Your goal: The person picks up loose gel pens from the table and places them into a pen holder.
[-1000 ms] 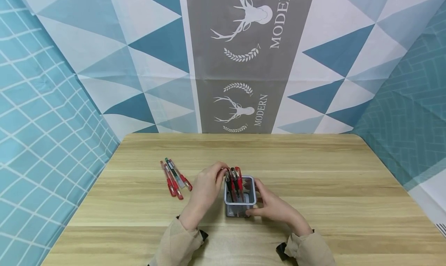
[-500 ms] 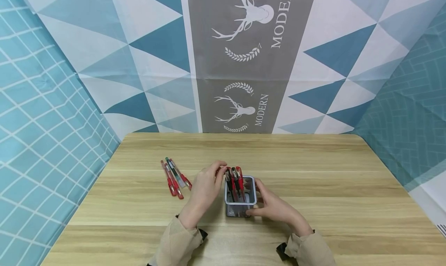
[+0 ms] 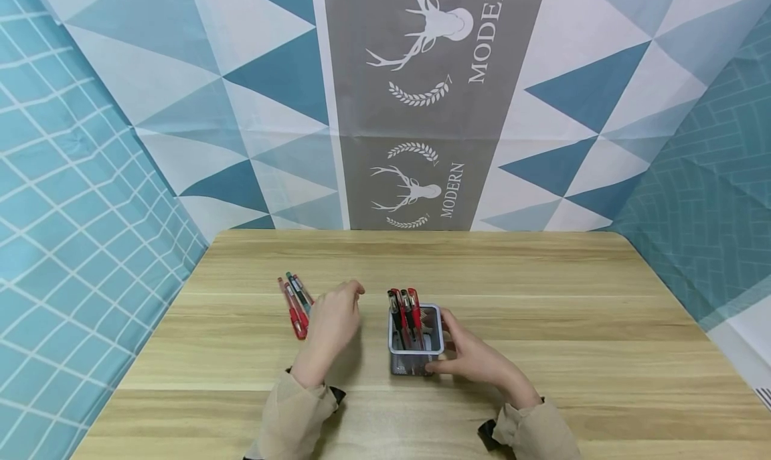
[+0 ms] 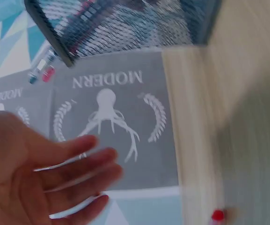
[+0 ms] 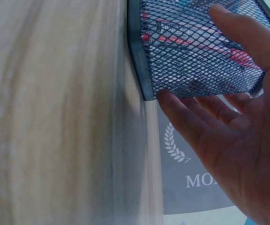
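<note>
A dark mesh pen holder (image 3: 411,364) with a pale rim stands on the table, slightly right of the middle in the head view. Several capped gel pens lean inside it, among them a black pen (image 3: 395,311) and a red pen (image 3: 414,304). My right hand (image 3: 472,358) grips the holder's right side, thumb on the near wall and fingers behind, as the right wrist view also shows around the mesh (image 5: 195,61). Left of the holder, my left hand (image 3: 333,318) is apart from it, fingers loosely spread and holding nothing in the left wrist view.
Several loose pens (image 3: 294,309) with red and green ends lie on the wooden table (image 3: 542,299) to the left, partly covered by my left hand. Patterned cloth (image 3: 409,112) rises behind the table's far edge, with blue cloth at both sides.
My left hand has come away from the pens at the holder and moved left toward the loose pens. The right hand and the pen holder stay where they were.
</note>
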Demonstrator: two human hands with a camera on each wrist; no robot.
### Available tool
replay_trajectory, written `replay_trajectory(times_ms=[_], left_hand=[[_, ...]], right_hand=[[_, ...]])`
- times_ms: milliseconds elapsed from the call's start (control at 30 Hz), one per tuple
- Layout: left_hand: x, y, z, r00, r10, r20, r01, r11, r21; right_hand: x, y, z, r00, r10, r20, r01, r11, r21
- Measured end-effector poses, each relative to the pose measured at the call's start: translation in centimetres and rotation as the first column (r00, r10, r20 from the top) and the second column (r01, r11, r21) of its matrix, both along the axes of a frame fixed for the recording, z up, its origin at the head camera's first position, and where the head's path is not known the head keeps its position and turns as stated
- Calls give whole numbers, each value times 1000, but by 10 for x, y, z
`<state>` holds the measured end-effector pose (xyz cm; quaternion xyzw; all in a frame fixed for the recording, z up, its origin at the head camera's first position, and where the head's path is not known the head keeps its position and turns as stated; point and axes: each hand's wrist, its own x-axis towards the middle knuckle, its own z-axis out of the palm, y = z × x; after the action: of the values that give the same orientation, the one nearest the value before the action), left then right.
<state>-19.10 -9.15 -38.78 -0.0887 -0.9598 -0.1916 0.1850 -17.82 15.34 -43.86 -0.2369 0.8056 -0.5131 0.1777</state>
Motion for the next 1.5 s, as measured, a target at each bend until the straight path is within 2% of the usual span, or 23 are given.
replay_trajectory(times_ms=[133,267,667,933,1200,1333,1500], left_hand=[[-2,-7,-9,991,14,133,6,988,-151],[-5,-12,-15,967,16,253,42,974,-222],[-10,-29,-26,959,33,281,36,971,-236],[-11,-31,-29,932,39,361,49,972,-232],[-10,-33,-30,946,73,315,24,955,-295],[-9,-34,-29,965,54,256,34,944,-329],[-11,-37,-31,982,14,188,50,942,-332]], right_hand=[[0,0,0,1000,5,3,-5,1000,-11],[0,0,-1,1000,9,-2,-9,1000,-16],[0,-1,-2,1000,11,-6,-11,1000,-18],[0,0,-1,1000,-3,-11,3,1000,4],[-1,-1,-1,1000,-4,-4,4,1000,2],[-1,0,-2,1000,-1,-6,1,1000,1],[-1,-1,-2,1000,2,-4,-2,1000,-10]])
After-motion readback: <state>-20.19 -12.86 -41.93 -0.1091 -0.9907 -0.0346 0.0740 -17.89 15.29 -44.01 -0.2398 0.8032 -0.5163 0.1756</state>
